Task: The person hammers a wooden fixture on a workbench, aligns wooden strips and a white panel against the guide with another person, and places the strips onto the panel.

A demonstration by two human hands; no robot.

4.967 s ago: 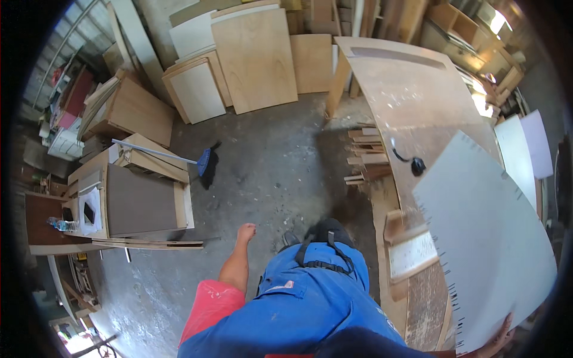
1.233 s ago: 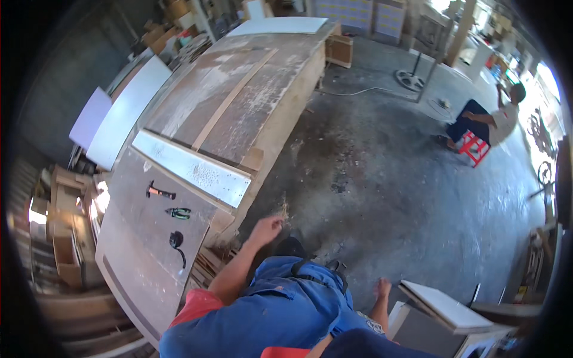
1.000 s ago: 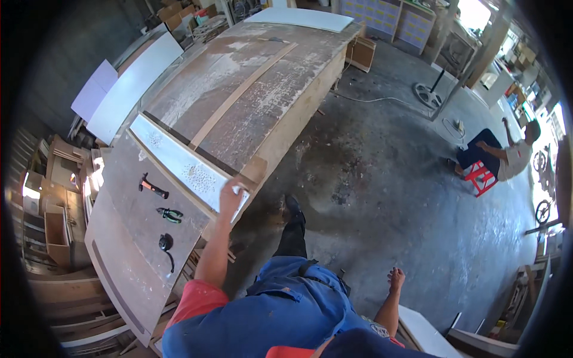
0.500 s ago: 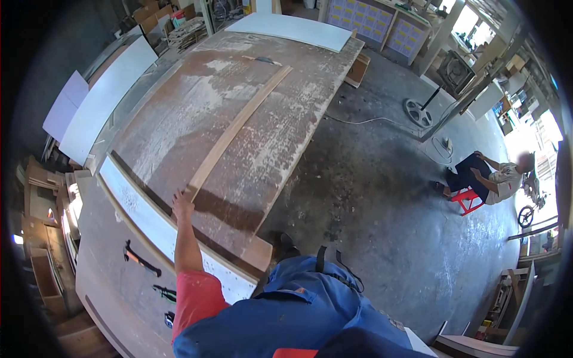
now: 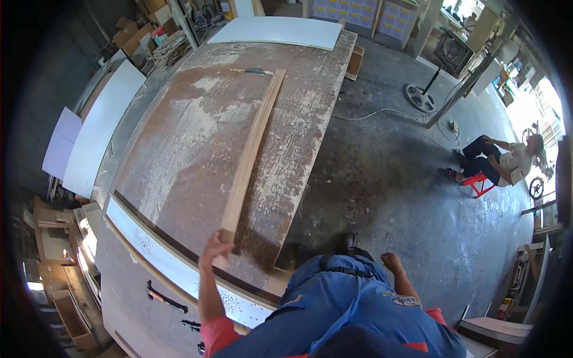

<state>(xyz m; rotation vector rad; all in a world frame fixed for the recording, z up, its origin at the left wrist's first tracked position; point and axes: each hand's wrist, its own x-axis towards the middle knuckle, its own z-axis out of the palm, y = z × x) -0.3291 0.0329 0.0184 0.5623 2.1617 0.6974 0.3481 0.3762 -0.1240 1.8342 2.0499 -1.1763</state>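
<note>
A long, narrow wooden strip [image 5: 253, 155] runs lengthwise over a large worn brown tabletop [image 5: 179, 152]. Lines along its length suggest stacked or grooved pieces; I cannot tell which. My left hand [image 5: 215, 247] is closed on the strip's near end, and a dark shadow lies along the right side of the wood. Out over the floor, beside my right hip, my right hand [image 5: 391, 261] is curled with nothing visible in it. At the strip's far end lies a dark-handled tool [image 5: 255, 71], its kind too small to make out.
A white speckled panel [image 5: 143, 238] borders the table's near-left edge. Beyond it lie a hammer [image 5: 167, 297] and dark-handled pliers [image 5: 191, 325]. A white board [image 5: 277, 31] covers the far end. To the right, a person [image 5: 498, 158] sits on a red stool [image 5: 477, 184]; a cable [image 5: 373, 113] crosses the floor.
The strip's near end and my left hand have shifted right across the table, and the strip lies straighter. My right hand has come into view. My view has turned somewhat.
</note>
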